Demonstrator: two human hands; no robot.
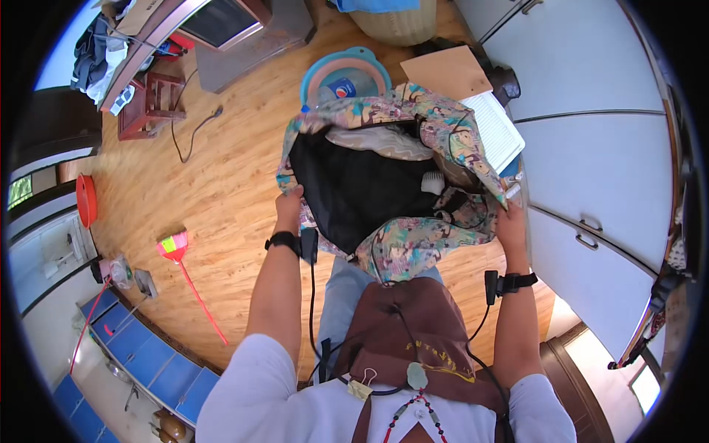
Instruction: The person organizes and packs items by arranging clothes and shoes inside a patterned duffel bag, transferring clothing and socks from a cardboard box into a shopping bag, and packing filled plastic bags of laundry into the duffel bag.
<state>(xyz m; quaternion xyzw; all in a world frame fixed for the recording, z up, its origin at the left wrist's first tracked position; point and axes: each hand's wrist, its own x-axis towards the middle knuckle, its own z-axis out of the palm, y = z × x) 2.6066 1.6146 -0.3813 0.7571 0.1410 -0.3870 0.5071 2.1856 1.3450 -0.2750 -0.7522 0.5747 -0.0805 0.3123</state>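
Observation:
A colourful patterned fabric bag (413, 247), like a duffel bag, hangs wide open in front of me, its black lining (340, 184) showing. My left hand (289, 203) is closed on the bag's left edge. On the opposite side, my right hand (509, 220) grips its right end. Inside, near the far edge, lies a pale patterned cloth (380, 142). A small white ridged item (433, 182) sits towards the right of the opening; I cannot make out what it is. Both hands' fingertips are partly hidden by the fabric.
Behind the bag a blue basin (379, 68) stands on the wooden floor, near a cardboard piece (447, 71) and a white slatted panel (496, 131). White cabinets (591, 59) line the right. A broom (193, 284) and a red stool (150, 107) are on the left.

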